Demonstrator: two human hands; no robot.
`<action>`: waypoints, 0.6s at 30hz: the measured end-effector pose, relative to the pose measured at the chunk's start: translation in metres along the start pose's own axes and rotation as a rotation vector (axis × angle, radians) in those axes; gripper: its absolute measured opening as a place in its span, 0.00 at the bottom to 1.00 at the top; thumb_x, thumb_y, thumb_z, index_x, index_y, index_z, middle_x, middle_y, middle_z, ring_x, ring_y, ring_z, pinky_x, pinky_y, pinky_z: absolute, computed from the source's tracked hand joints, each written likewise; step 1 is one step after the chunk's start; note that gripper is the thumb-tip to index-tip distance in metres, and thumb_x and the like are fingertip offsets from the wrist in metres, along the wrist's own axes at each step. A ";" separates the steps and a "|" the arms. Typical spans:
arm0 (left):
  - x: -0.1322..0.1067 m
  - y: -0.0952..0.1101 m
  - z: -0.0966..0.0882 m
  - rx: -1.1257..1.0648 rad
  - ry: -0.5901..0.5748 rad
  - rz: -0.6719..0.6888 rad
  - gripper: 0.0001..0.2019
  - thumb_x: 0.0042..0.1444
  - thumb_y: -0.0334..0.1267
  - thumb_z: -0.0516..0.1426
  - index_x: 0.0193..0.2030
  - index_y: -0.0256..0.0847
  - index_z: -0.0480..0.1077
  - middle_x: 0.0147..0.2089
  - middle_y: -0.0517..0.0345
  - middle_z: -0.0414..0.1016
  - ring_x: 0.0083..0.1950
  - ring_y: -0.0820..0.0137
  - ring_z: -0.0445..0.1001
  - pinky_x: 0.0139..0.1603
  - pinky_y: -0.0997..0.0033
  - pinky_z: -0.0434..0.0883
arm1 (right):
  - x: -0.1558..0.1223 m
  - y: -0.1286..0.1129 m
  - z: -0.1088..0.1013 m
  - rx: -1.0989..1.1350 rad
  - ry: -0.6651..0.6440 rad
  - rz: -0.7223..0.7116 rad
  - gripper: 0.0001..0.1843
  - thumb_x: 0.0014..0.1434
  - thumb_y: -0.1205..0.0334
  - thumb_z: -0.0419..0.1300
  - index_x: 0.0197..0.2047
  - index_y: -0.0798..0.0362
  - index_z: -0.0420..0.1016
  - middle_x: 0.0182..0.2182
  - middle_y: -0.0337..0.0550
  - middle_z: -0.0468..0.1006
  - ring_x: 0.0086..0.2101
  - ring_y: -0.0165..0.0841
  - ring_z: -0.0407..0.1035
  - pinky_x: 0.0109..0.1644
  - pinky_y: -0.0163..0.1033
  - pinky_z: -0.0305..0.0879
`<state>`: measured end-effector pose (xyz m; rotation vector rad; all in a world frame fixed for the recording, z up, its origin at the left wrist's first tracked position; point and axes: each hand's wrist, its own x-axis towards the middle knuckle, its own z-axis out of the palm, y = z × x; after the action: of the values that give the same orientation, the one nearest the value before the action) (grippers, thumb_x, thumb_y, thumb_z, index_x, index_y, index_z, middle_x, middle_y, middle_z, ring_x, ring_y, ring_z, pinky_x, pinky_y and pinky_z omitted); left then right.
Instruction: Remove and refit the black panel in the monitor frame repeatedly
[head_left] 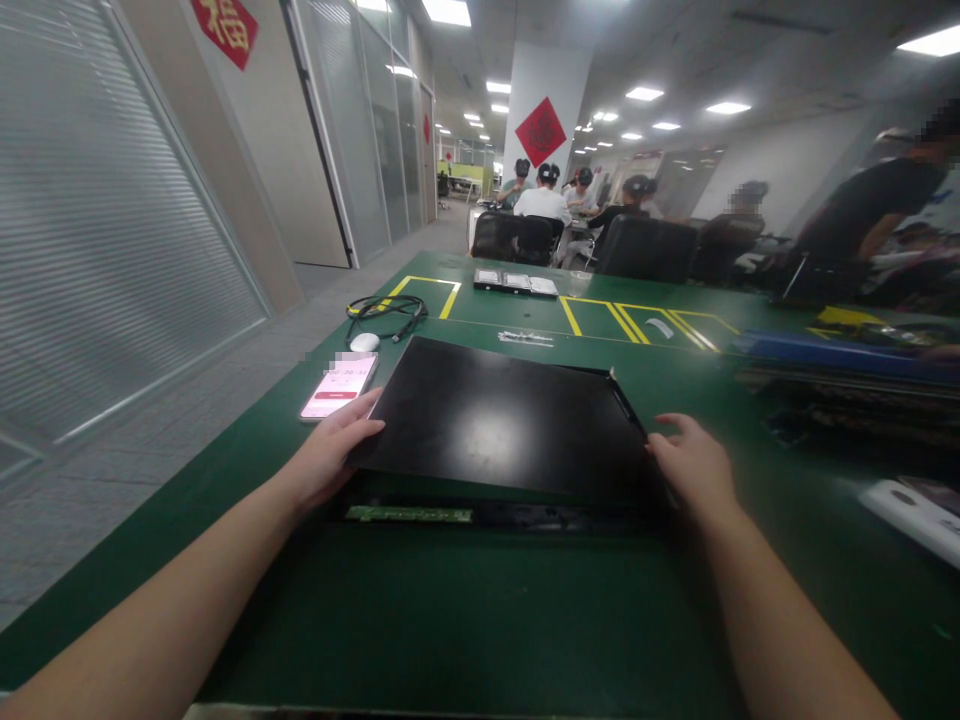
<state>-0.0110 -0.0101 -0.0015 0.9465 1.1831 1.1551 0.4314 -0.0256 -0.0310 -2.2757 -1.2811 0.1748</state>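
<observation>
A flat black screen panel [487, 420] lies tilted over a shallow black frame [570, 517] on the green table. My left hand [330, 445] grips the panel's left edge, thumb on top, holding that side raised. At the right edge my right hand [694, 465] pinches the frame's side, where panel and frame meet; its fingertips are partly hidden. Along the near side of the frame shows a narrow green circuit board [409, 514]. The panel covers the frame's inside.
Left of the panel lie a lit phone [341, 385], a white mouse-like object [365, 343] and a coiled black cable [386, 315]. Beyond it are small metal pieces [525, 339] and an open tool case [516, 283]. A blurred blue-and-black stack [862, 370] stands right. People sit farther back.
</observation>
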 end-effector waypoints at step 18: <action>0.001 -0.002 0.001 -0.058 -0.039 0.007 0.37 0.45 0.32 0.67 0.66 0.42 0.71 0.44 0.50 0.86 0.35 0.59 0.84 0.30 0.70 0.77 | -0.001 -0.002 -0.002 -0.027 -0.018 0.008 0.17 0.56 0.56 0.57 0.47 0.48 0.81 0.35 0.44 0.84 0.38 0.43 0.75 0.38 0.42 0.63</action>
<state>-0.0099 -0.0094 -0.0032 0.9254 1.1106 1.1655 0.4304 -0.0261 -0.0283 -2.3068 -1.2914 0.1823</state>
